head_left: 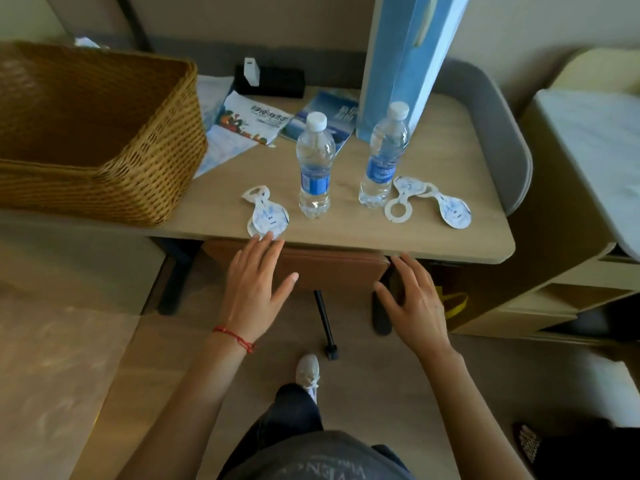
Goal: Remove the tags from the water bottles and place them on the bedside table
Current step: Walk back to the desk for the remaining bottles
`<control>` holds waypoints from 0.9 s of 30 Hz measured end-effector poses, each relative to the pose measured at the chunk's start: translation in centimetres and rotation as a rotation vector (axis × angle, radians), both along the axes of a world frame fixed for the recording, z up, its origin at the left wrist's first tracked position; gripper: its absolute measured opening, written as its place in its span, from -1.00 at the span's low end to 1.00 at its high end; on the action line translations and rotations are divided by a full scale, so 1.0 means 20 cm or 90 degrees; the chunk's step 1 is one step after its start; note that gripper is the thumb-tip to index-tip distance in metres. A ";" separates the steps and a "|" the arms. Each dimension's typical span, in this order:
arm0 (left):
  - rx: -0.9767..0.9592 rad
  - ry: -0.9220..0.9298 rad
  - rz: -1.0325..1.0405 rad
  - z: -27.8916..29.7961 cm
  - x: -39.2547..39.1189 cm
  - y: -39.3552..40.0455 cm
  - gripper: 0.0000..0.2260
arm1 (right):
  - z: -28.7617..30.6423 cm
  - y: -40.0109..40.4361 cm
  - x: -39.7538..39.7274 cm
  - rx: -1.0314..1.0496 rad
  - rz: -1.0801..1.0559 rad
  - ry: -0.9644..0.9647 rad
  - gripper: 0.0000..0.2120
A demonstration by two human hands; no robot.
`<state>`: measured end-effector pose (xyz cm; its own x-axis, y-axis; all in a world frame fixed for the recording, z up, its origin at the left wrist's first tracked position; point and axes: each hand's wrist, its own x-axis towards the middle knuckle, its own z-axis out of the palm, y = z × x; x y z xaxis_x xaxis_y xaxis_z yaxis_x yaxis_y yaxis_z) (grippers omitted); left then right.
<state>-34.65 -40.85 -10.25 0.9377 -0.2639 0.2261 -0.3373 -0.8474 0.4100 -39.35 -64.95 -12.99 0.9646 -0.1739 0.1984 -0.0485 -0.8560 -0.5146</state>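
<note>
Tags (pixel 266 213) off, flat on table (pixel 450 244) beside upright bottles (pixel 314 164).

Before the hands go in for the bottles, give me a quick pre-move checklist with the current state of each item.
1. Both hands free: ok. Left hand and right hand are open, holding nothing.
2. Tags off the necks: ok. Left bottle and right bottle show bare necks; tags lie loose, left tag and right tags.
3. Bottles upright, caps on: ok.
4. Room between the bottles for a grip: ok, they stand apart.
5. Obstacles behind: not ok. The blue paper bag stands right behind the right bottle.
6. Which surface is the bedside table: cannot tell.
</note>
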 end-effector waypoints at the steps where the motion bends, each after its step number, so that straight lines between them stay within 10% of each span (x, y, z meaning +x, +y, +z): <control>1: -0.009 -0.004 -0.006 0.01 0.09 -0.01 -0.46 | 0.02 -0.01 0.08 0.004 -0.006 0.001 -0.48; 27: -0.447 0.081 0.088 0.10 0.97 -0.37 -0.43 | 0.27 -0.30 1.14 0.341 -0.024 -0.037 -0.47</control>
<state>-15.32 -48.23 -8.19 0.9822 0.0266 0.1861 -0.1600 -0.4016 0.9017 -16.58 -70.89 -7.68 0.9459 -0.2994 0.1250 -0.0328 -0.4713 -0.8814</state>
